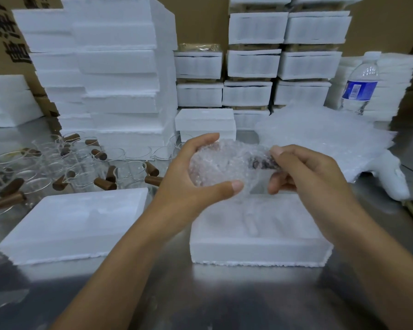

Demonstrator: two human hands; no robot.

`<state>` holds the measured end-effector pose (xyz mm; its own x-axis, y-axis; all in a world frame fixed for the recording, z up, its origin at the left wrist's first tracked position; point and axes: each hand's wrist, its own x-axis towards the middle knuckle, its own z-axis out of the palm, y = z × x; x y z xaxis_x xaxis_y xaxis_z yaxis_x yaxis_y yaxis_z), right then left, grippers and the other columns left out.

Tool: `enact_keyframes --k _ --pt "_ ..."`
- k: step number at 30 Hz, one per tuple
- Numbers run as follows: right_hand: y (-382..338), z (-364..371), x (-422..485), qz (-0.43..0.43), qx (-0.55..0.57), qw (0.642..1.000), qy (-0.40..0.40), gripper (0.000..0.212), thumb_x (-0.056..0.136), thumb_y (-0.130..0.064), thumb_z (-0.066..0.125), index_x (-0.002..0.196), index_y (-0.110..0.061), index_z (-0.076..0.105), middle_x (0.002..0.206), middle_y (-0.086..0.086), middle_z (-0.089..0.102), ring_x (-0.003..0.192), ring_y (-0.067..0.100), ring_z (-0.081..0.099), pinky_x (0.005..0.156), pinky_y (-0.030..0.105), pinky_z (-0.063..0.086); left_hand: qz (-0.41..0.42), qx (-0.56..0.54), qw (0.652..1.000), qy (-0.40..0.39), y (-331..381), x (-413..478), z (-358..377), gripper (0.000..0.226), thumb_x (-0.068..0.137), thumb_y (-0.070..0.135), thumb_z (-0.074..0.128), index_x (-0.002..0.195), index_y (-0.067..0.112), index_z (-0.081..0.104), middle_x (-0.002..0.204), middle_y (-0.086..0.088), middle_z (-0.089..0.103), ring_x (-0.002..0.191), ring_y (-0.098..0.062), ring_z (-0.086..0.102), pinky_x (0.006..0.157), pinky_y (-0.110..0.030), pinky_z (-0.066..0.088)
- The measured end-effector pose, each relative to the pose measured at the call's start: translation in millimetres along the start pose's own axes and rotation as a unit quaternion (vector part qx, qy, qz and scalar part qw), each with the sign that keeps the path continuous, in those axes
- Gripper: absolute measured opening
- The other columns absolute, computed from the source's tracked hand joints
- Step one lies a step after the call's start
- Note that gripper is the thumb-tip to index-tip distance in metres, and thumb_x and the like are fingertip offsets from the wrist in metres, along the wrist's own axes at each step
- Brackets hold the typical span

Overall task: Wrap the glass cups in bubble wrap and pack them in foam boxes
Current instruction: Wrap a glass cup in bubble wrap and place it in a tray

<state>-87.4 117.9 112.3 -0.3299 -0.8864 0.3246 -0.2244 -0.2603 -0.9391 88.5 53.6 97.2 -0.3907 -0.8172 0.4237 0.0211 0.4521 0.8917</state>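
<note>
your left hand (196,172) has a wide grip, thumb below and fingers above, curled round the wrapped cup (218,163). your right hand (305,172) has a narrow grip: it pinches the loose end of the wrap, where a dark shape (262,161) shows through, i think the wooden handle. the bundle is in the air, just above the open foam box (260,236), and does not touch it

what could go wrong, in my judgement: the wrap has no tape that i can see, so if your right pinch lets go too early the end can spring open and the glass comes bare. the plastic is smooth and the glass under it is round, so a weak left grip can let the cup slide out and fall on the metal tabletop (200,294). the handle sticks out to one side; if it meets the moulded wall of the box at an angle, it may jam or chip the foam

the wrap is clear, soft and bumpy. the foam is white, light, grainy, with crumbly edges. a second foam piece (74,222) lies to the left. behind it stand bare glass cups (81,163), thin and clear, with brown cylinder handles. a pile of bubble wrap sheets (324,134) lies at the right
</note>
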Motion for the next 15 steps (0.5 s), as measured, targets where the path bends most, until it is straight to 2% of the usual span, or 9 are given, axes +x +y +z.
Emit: enact_keyframes --k 3,5,7,8,9,10,11,12,15 --pt "-3.6 -1.4 2.3 0.071 0.119 0.99 -0.022 0.03 0.091 -0.021 0.054 0.064 -0.018 0.068 0.055 0.004 0.063 0.055 0.013 0.062 0.065 0.027 0.056 -0.036 -0.037 0.998 -0.022 1.8 0.9 -1.1 0.076 0.051 0.042 0.085 0.119 0.055 0.053 0.113 0.037 0.055 0.109 0.004 0.056 0.077 -0.019 0.055" --pt "-4.0 -3.6 4.2 0.104 0.141 0.984 -0.012 0.032 0.092 -0.019 0.053 0.064 -0.015 0.068 0.055 0.004 0.064 0.053 0.013 0.062 0.068 0.029 0.056 -0.06 -0.103 0.992 -0.035 4.2 1.7 -3.6 0.078 0.057 0.035 0.088 0.126 0.044 0.053 0.11 0.036 0.06 0.112 0.006 0.054 0.081 -0.027 0.056" --pt "-2.7 -5.1 5.6 0.119 0.141 0.983 -0.005 0.042 0.092 -0.019 0.051 0.057 -0.019 0.073 0.054 0.003 0.064 0.053 0.011 0.062 0.075 0.032 0.053 -0.077 -0.109 0.991 -0.021 7.4 2.7 -6.0 0.067 0.06 0.036 0.078 0.123 0.039 0.056 0.103 0.034 0.063 0.1 0.011 0.059 0.085 -0.019 0.053" --pt "-2.3 -5.5 5.9 0.122 0.137 0.983 -0.002 0.045 0.093 -0.019 0.05 0.054 -0.023 0.073 0.054 0.002 0.065 0.053 0.011 0.063 0.077 0.032 0.052 -0.092 -0.092 0.992 -0.005 8.7 3.4 -6.4 0.062 0.059 0.041 0.075 0.118 0.039 0.058 0.102 0.028 0.065 0.088 0.007 0.063 0.083 -0.021 0.052" --pt "-2.3 -5.4 6.2 0.124 0.136 0.983 0.002 0.046 0.093 -0.019 0.049 0.054 -0.023 0.073 0.055 0.002 0.065 0.053 0.01 0.063 0.077 0.033 0.051 -0.112 -0.082 0.99 0.011 9.5 3.8 -6.3 0.058 0.058 0.043 0.073 0.113 0.035 0.061 0.097 0.019 0.067 0.07 0.004 0.063 0.061 -0.027 0.057" --pt "-2.4 -5.4 6.3 0.127 0.136 0.982 0.007 0.043 0.093 -0.018 0.049 0.056 -0.018 0.072 0.055 0.003 0.065 0.053 0.01 0.063 0.077 0.034 0.05 -0.135 -0.085 0.987 0.025 10.0 4.1 -6.4 0.054 0.058 0.043 0.07 0.11 0.028 0.062 0.087 0.009 0.066 0.053 0.002 0.058 0.042 -0.021 0.05" --pt "-2.3 -5.1 6.4 0.13 0.136 0.982 0.012 0.038 0.092 -0.018 0.049 0.061 -0.015 0.07 0.056 0.003 0.065 0.052 0.011 0.063 0.076 0.034 0.05 -0.157 -0.097 0.982 0.035 9.7 4.5 -6.3 0.051 0.06 0.042 0.069 0.106 0.02 0.062 0.075 0.002 0.063 0.043 0.0 0.052 0.034 -0.016 0.04" --pt "-1.9 -4.8 6.4 0.133 0.134 0.982 0.013 0.03 0.092 -0.017 0.05 0.067 -0.015 0.066 0.055 0.003 0.065 0.051 0.011 0.062 0.074 0.033 0.05 -0.177 -0.112 0.977 0.041 10.1 5.0 -5.4 0.048 0.061 0.041 0.067 0.101 0.015 0.061 0.07 -0.004 0.058 0.039 -0.003 0.048 0.033 -0.013 0.035" --pt "0.2 -3.9 6.1 0.139 0.125 0.982 0.004 0.02 0.092 -0.016 0.049 0.074 -0.012 0.058 0.05 0.002 0.061 0.047 0.01 0.059 0.068 0.031 0.047 -0.2 -0.173 0.964 0.038 9.1 6.3 -4.5 0.036 0.063 0.034 0.066 0.089 0.009 0.062 0.08 -0.017 0.05 0.045 -0.01 0.047 0.036 -0.013 0.038"
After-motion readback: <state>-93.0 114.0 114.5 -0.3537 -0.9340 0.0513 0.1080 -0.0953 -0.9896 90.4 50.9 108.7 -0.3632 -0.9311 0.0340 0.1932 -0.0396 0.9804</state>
